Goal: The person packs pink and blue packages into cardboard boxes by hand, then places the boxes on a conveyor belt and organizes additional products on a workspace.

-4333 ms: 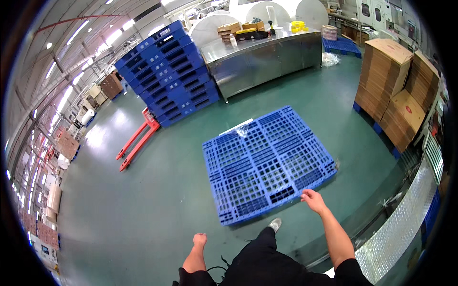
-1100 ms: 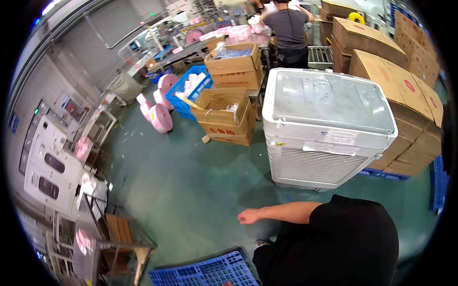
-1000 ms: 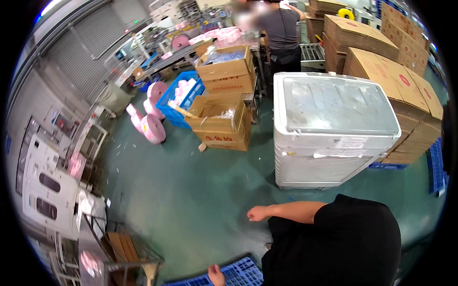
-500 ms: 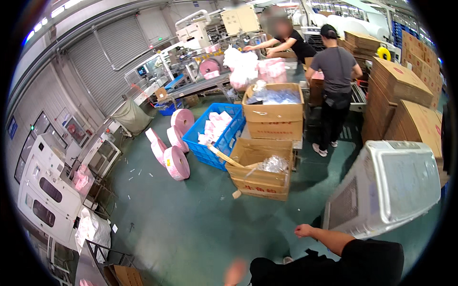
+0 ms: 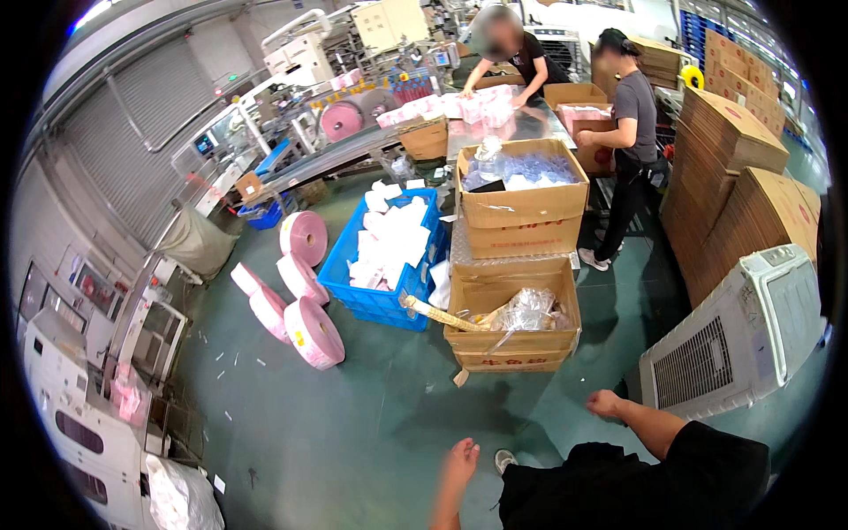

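Rolls [image 5: 315, 334] of pink material stand left of a blue crate [image 5: 375, 305] of white pieces [image 5: 389, 240]. The person's left hand [image 5: 461, 458], half-open and empty, hangs before an open cardboard box [image 5: 512, 344] on the floor [image 5: 353, 442]. Rightward, the right hand [image 5: 605, 404], loosely curled and empty, is near a grey-white air cooler [image 5: 746, 331].

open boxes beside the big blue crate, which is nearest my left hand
The front box, holding clear plastic; the rear box, with bluish contents, is farther.
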{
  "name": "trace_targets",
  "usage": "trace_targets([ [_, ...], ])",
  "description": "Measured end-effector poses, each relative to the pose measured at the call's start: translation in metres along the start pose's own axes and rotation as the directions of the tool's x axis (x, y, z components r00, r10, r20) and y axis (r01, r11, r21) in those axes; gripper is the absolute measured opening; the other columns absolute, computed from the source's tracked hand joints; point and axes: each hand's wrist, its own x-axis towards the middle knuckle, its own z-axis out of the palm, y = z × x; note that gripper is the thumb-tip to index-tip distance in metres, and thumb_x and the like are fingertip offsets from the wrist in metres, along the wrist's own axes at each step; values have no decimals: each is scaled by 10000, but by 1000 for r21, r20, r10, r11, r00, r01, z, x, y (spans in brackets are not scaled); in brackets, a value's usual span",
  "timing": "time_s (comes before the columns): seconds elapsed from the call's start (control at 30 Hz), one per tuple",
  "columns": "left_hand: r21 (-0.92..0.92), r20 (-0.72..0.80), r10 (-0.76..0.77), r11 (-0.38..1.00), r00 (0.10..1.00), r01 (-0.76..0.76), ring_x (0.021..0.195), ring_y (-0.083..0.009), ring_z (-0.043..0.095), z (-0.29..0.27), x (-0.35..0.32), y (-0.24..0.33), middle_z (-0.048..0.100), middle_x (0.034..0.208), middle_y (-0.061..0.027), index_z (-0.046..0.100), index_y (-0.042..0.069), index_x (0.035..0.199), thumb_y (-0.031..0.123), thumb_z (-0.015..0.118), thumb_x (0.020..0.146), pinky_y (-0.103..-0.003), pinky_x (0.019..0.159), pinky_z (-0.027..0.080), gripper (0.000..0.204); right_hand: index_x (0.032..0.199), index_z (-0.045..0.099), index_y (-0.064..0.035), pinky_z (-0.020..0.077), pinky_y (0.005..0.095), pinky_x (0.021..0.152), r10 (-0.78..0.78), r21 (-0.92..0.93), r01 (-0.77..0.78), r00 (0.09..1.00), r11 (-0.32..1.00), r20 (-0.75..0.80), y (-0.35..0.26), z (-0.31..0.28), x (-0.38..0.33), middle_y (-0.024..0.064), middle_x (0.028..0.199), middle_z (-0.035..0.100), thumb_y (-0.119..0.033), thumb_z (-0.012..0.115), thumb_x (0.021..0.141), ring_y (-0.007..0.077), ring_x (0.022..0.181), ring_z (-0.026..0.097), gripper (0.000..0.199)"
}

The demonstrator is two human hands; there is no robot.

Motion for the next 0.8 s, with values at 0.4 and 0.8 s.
trace_targets([
  [0.4,120,160,147,979,976,-167,994,-285,688,1,60,38,694,1099,-178,618,-4,1182,265,642,922,-358,881,529,375,1127,670,-103,516,441,870,-82,65,85,996,994,-38,-96,-16,20,169,1025,699,-371,556,880,357,973,655,383],
  [0.8,192,353,112,963,929,-189,1029,-286,666,148,11,101,676,1110,-185,606,-6,1201,243,612,943,-376,878,522,359,1004,729,-112,519,454,882,147,-40,-144,986,989,77,121,31,-5,161,1049,701,-383,568,846,350,1010,655,353],
])
